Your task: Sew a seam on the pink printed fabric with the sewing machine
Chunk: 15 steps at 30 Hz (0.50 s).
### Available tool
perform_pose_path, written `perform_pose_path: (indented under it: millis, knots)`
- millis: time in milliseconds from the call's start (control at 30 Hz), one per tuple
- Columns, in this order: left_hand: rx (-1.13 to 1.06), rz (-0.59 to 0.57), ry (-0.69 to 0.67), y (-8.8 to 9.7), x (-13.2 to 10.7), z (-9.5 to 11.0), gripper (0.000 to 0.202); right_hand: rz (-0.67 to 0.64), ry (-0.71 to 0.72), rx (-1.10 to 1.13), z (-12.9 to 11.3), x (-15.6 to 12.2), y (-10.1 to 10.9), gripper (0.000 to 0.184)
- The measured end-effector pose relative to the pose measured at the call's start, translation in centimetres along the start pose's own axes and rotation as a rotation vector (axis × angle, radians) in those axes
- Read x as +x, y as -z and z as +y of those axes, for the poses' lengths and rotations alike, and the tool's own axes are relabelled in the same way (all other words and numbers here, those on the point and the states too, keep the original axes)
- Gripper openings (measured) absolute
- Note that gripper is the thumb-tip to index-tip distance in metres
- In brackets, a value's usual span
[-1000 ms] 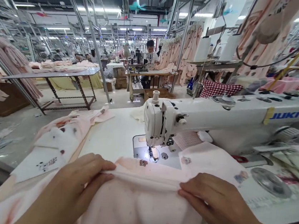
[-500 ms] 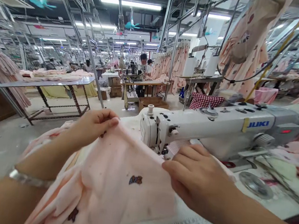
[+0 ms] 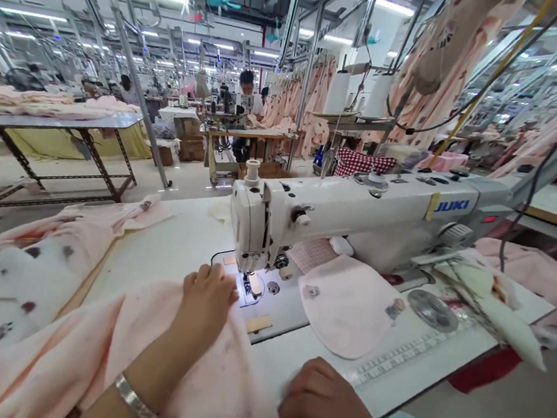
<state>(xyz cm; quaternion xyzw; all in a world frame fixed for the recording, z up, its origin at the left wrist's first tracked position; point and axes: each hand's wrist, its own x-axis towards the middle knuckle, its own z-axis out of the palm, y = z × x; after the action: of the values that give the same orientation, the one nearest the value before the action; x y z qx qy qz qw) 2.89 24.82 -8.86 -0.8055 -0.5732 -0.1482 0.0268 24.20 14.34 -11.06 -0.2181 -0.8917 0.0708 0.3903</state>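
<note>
A pink printed garment (image 3: 91, 355) lies across the near part of the white sewing table (image 3: 178, 244). My left hand (image 3: 208, 298) rests on it with fingers curled over its edge, just left of the presser foot (image 3: 251, 285) of the white JUKI sewing machine (image 3: 349, 210). My right hand (image 3: 320, 415) sits low at the near edge, fingers bent and pressed on the same garment. A rounded pink fabric piece (image 3: 345, 304) lies flat to the right of the needle.
A stack of pink cut pieces (image 3: 26, 254) lies at the table's left. More fabric (image 3: 494, 301) is heaped at the right end of the machine. A person sews at a distant table (image 3: 243, 98). Metal tables and hanging garments fill the hall.
The garment was lifted and spread between both hands, then laid back down. My left hand has moved forward to the presser foot; my right hand has dropped toward the near edge.
</note>
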Motion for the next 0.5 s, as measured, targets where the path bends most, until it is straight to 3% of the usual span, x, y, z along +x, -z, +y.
perform_pose_path:
  millis: [100, 233, 300, 400, 500]
  knots:
    - [-0.025, -0.016, -0.031, -1.2, 0.1, 0.2, 0.014, -0.129, -0.043, -0.058, 0.8, -1.1, 0.5, 0.014]
    - [-0.036, -0.102, -0.125, -0.5, -2.0, 0.9, 0.024, -0.255, -0.023, -0.053, 0.9, -1.2, 1.5, 0.016]
    - [0.013, -0.058, -0.191, -0.6, -3.4, 1.2, 0.023, -0.279, -0.024, -0.054, 1.1, -1.1, 2.1, 0.02]
    - [0.122, 0.063, -0.322, -1.3, -4.9, 1.1, 0.042, -0.264, -0.025, -0.064, 1.4, -1.1, 2.7, 0.026]
    - [0.147, 0.074, -0.348, -1.7, -4.9, 0.7, 0.046, -0.266, -0.018, -0.071, 1.7, -1.3, 2.8, 0.023]
